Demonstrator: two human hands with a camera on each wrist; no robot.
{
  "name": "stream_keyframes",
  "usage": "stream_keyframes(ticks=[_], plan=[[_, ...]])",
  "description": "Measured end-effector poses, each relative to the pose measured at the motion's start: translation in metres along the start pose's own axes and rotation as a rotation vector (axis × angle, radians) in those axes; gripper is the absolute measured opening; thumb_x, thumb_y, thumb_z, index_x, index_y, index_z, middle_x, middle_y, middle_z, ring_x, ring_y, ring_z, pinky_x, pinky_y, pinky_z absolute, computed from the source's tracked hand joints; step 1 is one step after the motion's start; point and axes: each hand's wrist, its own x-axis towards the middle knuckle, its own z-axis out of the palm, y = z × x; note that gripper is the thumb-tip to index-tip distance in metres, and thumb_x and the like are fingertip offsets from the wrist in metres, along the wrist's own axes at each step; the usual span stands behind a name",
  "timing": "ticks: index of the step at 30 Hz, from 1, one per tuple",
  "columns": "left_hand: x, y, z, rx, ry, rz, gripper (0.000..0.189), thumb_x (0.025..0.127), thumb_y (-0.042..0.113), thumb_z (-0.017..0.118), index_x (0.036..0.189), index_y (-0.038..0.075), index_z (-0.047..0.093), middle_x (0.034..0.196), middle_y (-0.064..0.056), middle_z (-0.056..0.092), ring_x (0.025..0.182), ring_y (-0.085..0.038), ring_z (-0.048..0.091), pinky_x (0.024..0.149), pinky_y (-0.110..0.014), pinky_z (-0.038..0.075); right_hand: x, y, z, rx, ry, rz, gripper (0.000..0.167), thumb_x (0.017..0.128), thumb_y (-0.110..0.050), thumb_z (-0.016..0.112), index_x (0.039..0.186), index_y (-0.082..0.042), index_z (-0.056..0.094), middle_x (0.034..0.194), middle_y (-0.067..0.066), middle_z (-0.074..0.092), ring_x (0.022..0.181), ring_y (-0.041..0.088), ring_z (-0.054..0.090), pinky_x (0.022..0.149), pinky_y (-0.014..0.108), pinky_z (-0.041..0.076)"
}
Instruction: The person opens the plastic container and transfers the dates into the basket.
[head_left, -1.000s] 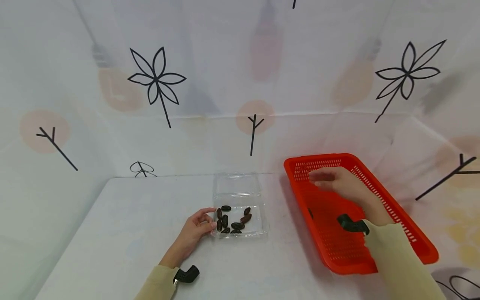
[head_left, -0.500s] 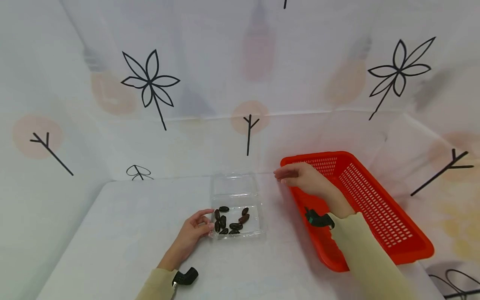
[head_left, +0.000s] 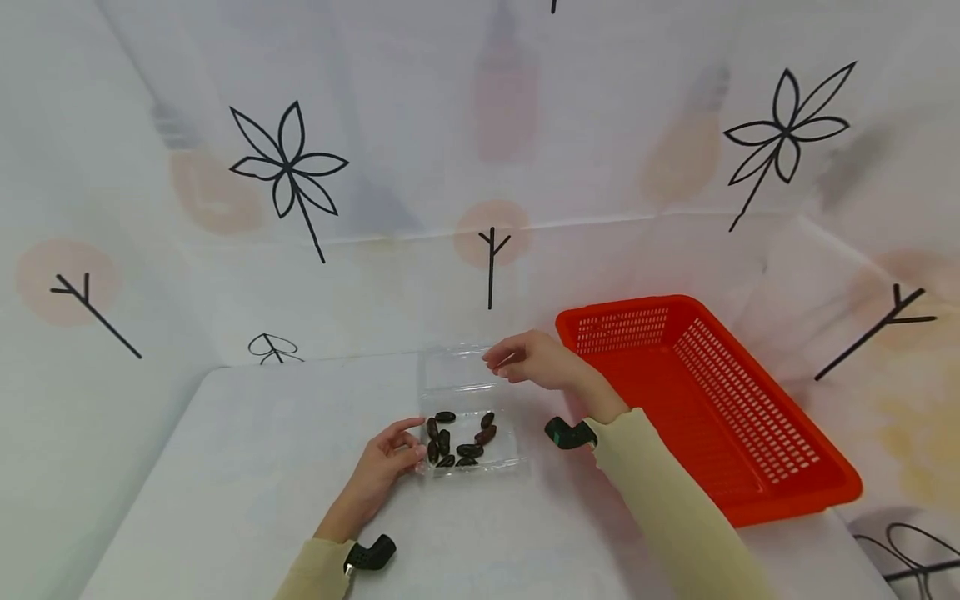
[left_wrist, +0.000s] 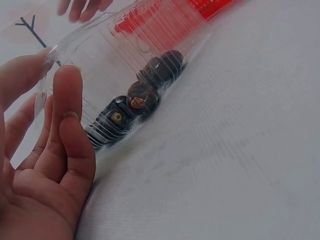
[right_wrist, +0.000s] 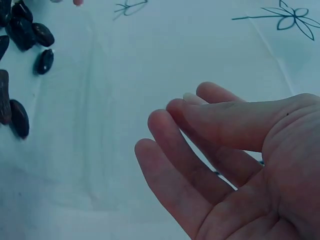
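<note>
A clear plastic box (head_left: 504,448) lies on the table with its lid (head_left: 453,368) folded back toward the wall. Several dark, date-like oval fruits (head_left: 444,442) sit in its base, most along the left and front and a couple at the right. My left hand (head_left: 375,473) holds the box's left side between thumb and index finger; the left wrist view shows the fruits (left_wrist: 143,98) through the ribbed wall. Above the lid's right edge hovers my right hand (head_left: 538,360). Its fingers (right_wrist: 172,185) are loosely bent, with nothing visible between them.
To the right stands a red perforated basket (head_left: 697,408), partly behind the right forearm. A white cloth (head_left: 262,450) covers the table, and a patterned sheet (head_left: 405,167) hangs behind it. Each wrist carries a black strap mount (head_left: 372,552).
My right hand has moved left, from over the red basket to above the lid. The left hand keeps its hold on the box. The whole view has turned slightly.
</note>
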Motion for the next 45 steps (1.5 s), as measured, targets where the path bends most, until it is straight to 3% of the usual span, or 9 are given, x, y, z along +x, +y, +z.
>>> stream_keyframes(ticks=[5, 14, 22, 27, 31, 38, 45], plan=[[-0.001, 0.000, -0.001, 0.008, 0.016, -0.002, 0.053, 0.090, 0.004, 0.072, 0.138, -0.001, 0.052, 0.091, -0.005, 0.057, 0.072, -0.011, 0.059, 0.070, -0.025, 0.052, 0.014, 0.002, 0.018, 0.021, -0.055, 0.025, 0.028, 0.096, -0.001, 0.061, 0.121, -0.007, 0.070, 0.112, 0.006, 0.069, 0.105, 0.030, 0.064, 0.088, 0.037, 0.054], [-0.001, -0.002, -0.002, 0.014, 0.022, -0.005, 0.052, 0.090, 0.005, 0.072, 0.138, -0.001, 0.053, 0.090, -0.005, 0.057, 0.072, -0.011, 0.059, 0.069, -0.025, 0.051, 0.034, 0.008, 0.040, -0.015, -0.153, 0.031, 0.026, 0.095, 0.002, 0.062, 0.118, -0.004, 0.072, 0.115, 0.019, 0.068, 0.106, 0.037, 0.064, 0.085, 0.034, 0.055], [-0.001, -0.002, -0.003, 0.012, 0.011, -0.017, 0.054, 0.090, 0.006, 0.073, 0.139, 0.000, 0.052, 0.091, -0.005, 0.058, 0.073, -0.012, 0.059, 0.070, -0.025, 0.051, 0.043, 0.018, 0.049, -0.161, -0.262, 0.092, 0.026, 0.089, 0.005, 0.067, 0.112, -0.005, 0.076, 0.106, 0.008, 0.073, 0.091, 0.016, 0.066, 0.086, 0.033, 0.053], [0.000, -0.002, -0.003, 0.022, 0.014, -0.023, 0.054, 0.090, 0.007, 0.073, 0.139, 0.001, 0.052, 0.092, -0.006, 0.058, 0.073, -0.013, 0.059, 0.070, -0.026, 0.051, 0.044, 0.023, 0.056, -0.280, -0.330, 0.147, 0.030, 0.086, 0.008, 0.068, 0.103, -0.014, 0.079, 0.095, -0.002, 0.072, 0.088, 0.015, 0.063, 0.082, 0.032, 0.052], [0.000, -0.003, -0.003, 0.018, 0.013, -0.025, 0.053, 0.090, 0.007, 0.073, 0.139, 0.001, 0.052, 0.092, -0.006, 0.059, 0.073, -0.013, 0.059, 0.070, -0.026, 0.052, 0.043, 0.025, 0.062, -0.287, -0.372, 0.175, 0.032, 0.083, 0.013, 0.069, 0.097, -0.014, 0.080, 0.089, 0.000, 0.071, 0.082, 0.016, 0.064, 0.076, 0.031, 0.054], [0.001, -0.004, 0.000, 0.022, 0.019, -0.018, 0.052, 0.090, 0.005, 0.072, 0.138, 0.000, 0.052, 0.091, -0.005, 0.059, 0.073, -0.012, 0.058, 0.069, -0.025, 0.051, 0.043, 0.030, 0.071, -0.312, -0.380, 0.201, 0.035, 0.080, 0.017, 0.068, 0.091, -0.014, 0.079, 0.083, 0.001, 0.070, 0.074, 0.015, 0.063, 0.067, 0.030, 0.055], [0.001, -0.003, -0.001, 0.032, 0.022, -0.016, 0.051, 0.090, 0.006, 0.072, 0.138, 0.001, 0.053, 0.091, -0.005, 0.059, 0.072, -0.012, 0.059, 0.069, -0.025, 0.051, 0.045, 0.030, 0.076, -0.338, -0.374, 0.178, 0.033, 0.079, 0.012, 0.075, 0.091, -0.019, 0.079, 0.086, -0.001, 0.068, 0.079, 0.015, 0.061, 0.068, 0.029, 0.054]])
